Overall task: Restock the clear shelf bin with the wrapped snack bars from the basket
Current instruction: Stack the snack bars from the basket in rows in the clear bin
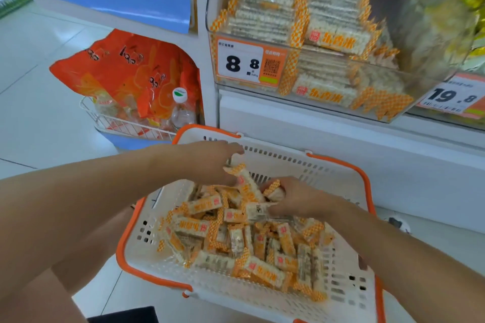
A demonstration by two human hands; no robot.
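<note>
Head view shows our left hand (207,162) and right hand (291,198) gripping light, crinkly, slippery snack bars (236,241) in the basket (341,294), lower centre; we judge mid-length grabs safest.

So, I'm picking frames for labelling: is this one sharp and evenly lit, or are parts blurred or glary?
Head view: snack bars in the basket fairly sharp; clear bin smeared at its upper right with soft glare; wide-angle bending at edges.
</note>
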